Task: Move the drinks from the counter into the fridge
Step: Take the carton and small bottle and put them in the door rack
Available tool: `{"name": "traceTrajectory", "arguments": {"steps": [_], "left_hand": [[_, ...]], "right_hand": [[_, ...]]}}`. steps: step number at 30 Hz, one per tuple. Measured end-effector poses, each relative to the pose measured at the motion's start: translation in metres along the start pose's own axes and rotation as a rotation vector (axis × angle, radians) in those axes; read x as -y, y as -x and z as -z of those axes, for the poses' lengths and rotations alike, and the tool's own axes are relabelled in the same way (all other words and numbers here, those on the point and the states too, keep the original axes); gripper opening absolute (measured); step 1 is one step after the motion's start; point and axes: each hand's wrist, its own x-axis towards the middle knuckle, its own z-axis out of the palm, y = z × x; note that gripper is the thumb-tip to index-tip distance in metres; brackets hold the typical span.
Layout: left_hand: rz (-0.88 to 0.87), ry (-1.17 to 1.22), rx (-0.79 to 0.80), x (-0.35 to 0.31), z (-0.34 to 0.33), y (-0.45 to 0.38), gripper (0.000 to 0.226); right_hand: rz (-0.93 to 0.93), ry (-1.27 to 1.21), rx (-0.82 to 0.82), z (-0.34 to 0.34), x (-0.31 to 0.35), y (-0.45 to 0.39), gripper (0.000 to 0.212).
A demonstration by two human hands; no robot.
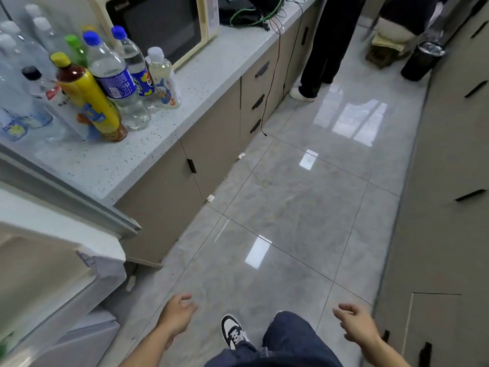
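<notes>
The drinks (87,83) stand crowded together at the left end of the table (185,102), beside the microwave (161,30); none is lifted, so most of the job appears to remain; the fridge (53,274) stands open at lower left, its inside too blurred to tell whether any bottle is already in; the left hand (176,315) and right hand (356,325) hang low over the floor, each grip slack, fingers loosely apart, holding nothing.
</notes>
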Motion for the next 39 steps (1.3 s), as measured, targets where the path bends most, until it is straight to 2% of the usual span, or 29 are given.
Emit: {"name": "traceTrajectory", "arguments": {"steps": [7,13,17,22,31,35,39], "left_hand": [[-0.109,0.053,0.054,-0.086,0.004,-0.03,0.022],[-0.03,0.085,-0.009,-0.117,-0.001,-0.051,0.025],[0.085,0.088,-0.113,-0.137,-0.004,-0.052,0.028],[0.136,0.122,-0.196,-0.178,-0.008,-0.056,0.026],[0.155,0.25,-0.317,-0.208,-0.008,-0.075,0.028],[0.105,0.276,-0.376,-0.241,0.012,-0.105,0.029],[-0.03,0.339,-0.49,-0.308,0.05,-0.137,0.026]], "right_hand": [[-0.134,0.014,0.002,0.021,0.016,-0.029,0.018],[-0.096,0.041,0.091,0.022,0.098,-0.092,0.017],[0.021,0.134,0.129,0.021,0.185,-0.145,0.02],[0.203,0.24,0.25,0.003,0.317,-0.194,0.015],[0.457,0.356,0.452,-0.071,0.478,-0.191,0.01],[0.572,0.43,0.529,-0.11,0.528,-0.174,0.013],[0.706,0.431,0.542,-0.144,0.591,-0.149,0.017]]}}
